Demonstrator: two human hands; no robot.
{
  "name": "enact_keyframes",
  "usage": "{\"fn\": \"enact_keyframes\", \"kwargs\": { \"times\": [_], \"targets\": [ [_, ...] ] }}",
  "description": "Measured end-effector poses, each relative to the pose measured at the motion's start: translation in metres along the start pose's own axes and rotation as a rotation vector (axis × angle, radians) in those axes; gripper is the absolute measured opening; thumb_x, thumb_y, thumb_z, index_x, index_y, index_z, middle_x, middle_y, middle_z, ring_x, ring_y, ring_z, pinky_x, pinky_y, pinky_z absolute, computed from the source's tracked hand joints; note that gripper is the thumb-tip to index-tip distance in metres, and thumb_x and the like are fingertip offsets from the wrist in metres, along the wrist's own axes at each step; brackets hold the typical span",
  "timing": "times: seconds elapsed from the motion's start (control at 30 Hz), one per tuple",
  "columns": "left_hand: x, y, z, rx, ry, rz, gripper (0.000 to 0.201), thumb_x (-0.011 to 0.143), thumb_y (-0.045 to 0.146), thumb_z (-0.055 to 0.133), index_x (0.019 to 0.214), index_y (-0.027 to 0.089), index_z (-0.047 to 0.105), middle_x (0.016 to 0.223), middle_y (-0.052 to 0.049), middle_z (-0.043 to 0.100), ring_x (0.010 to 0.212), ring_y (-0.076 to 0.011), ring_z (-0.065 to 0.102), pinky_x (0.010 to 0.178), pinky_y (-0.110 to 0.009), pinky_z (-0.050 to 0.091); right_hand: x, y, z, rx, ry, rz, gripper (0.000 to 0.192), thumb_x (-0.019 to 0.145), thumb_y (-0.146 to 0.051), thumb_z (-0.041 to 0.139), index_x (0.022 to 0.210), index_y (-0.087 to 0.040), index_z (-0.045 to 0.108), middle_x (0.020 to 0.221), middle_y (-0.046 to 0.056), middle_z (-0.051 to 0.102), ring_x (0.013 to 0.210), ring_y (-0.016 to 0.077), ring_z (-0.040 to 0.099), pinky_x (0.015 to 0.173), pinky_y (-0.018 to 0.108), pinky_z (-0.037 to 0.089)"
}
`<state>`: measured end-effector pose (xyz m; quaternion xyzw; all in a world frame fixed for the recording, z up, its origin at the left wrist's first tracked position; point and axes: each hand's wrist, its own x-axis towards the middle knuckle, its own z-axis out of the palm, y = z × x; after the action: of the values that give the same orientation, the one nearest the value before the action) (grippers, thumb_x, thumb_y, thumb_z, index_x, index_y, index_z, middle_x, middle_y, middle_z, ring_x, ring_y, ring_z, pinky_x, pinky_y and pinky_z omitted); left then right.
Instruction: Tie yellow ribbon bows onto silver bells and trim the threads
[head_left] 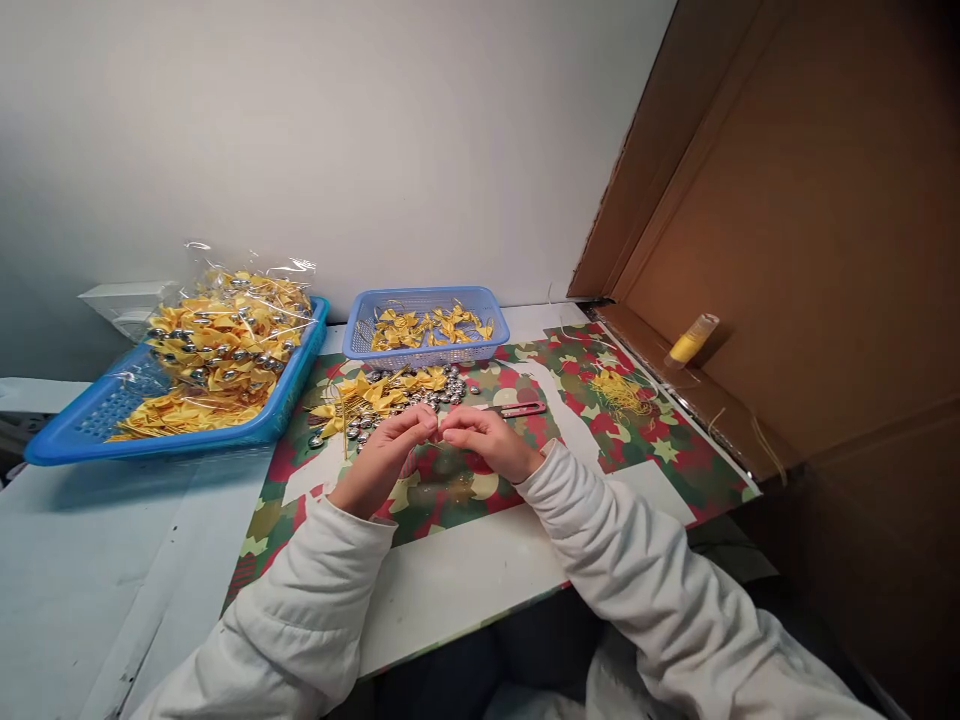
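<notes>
My left hand [384, 458] and my right hand [487, 440] meet fingertip to fingertip over the patterned mat [675, 470]. They pinch something small between them; it is hidden by the fingers. Just beyond them lies a loose heap of yellow ribbon bows [375, 393] mixed with small silver bells [442, 390]. Pink snips [521, 408] lie right of that heap, close to my right hand. Both arms wear white padded sleeves.
A small blue basket [427, 350] holds yellow bows. A big blue tray [82, 430] at left carries a clear bag of bows with bells [225, 335]. Yellow thread scraps [619, 392] lie on the mat. A yellow thread spool [691, 340] rests on a cardboard box [810, 250] at right.
</notes>
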<state>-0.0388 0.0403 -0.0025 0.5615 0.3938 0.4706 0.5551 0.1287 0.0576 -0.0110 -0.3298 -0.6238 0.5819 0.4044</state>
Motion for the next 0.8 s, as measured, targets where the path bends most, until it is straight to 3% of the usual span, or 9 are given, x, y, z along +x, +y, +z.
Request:
{"fn": "enact_keyframes", "kwargs": {
  "times": [0.13, 0.23, 0.43, 0.8],
  "targets": [
    [0.0, 0.0006, 0.0022, 0.008, -0.004, -0.025, 0.03, 0.077, 0.041, 0.066, 0.059, 0.019, 0.059, 0.069, -0.001, 0.048, 0.064, -0.0151, 0.041, 0.061, -0.028, 0.036, 0.0014, 0.0042, 0.0087, 0.102, 0.017, 0.051, 0.017, 0.07, -0.022, 0.059, 0.054, -0.019, 0.063, 0.069, -0.001, 0.06, 0.075, 0.0139, 0.053, 0.076, 0.026, 0.043],
    [0.0011, 0.0005, 0.0019, 0.014, 0.033, -0.031, 0.031, 0.076, 0.04, 0.066, 0.055, 0.019, 0.056, 0.066, 0.0, 0.047, 0.063, -0.0148, 0.039, 0.059, -0.028, 0.034, 0.0009, 0.0065, 0.0071, 0.122, 0.038, 0.091, 0.023, 0.071, -0.022, 0.054, 0.05, -0.02, 0.063, 0.068, 0.001, 0.061, 0.073, 0.0141, 0.052, 0.066, 0.024, 0.042],
    [0.0028, -0.0004, -0.0002, 0.042, 0.108, -0.042, 0.032, 0.074, 0.04, 0.067, 0.053, 0.019, 0.055, 0.062, 0.001, 0.044, 0.061, -0.0145, 0.038, 0.056, -0.027, 0.032, -0.0013, 0.0079, 0.0026, 0.175, 0.062, 0.188, 0.025, 0.067, -0.025, 0.052, 0.046, -0.018, 0.064, 0.07, 0.002, 0.06, 0.066, 0.0119, 0.047, 0.05, 0.021, 0.033],
    [0.0036, -0.0057, -0.0034, 0.103, 0.177, -0.022, 0.032, 0.076, 0.038, 0.066, 0.054, 0.018, 0.054, 0.062, 0.001, 0.045, 0.061, -0.0135, 0.04, 0.057, -0.027, 0.034, -0.003, 0.0017, 0.0034, 0.233, 0.073, 0.284, 0.019, 0.058, -0.023, 0.052, 0.042, -0.016, 0.056, 0.071, 0.001, 0.059, 0.057, 0.0088, 0.046, 0.043, 0.021, 0.028]
  ]
}}
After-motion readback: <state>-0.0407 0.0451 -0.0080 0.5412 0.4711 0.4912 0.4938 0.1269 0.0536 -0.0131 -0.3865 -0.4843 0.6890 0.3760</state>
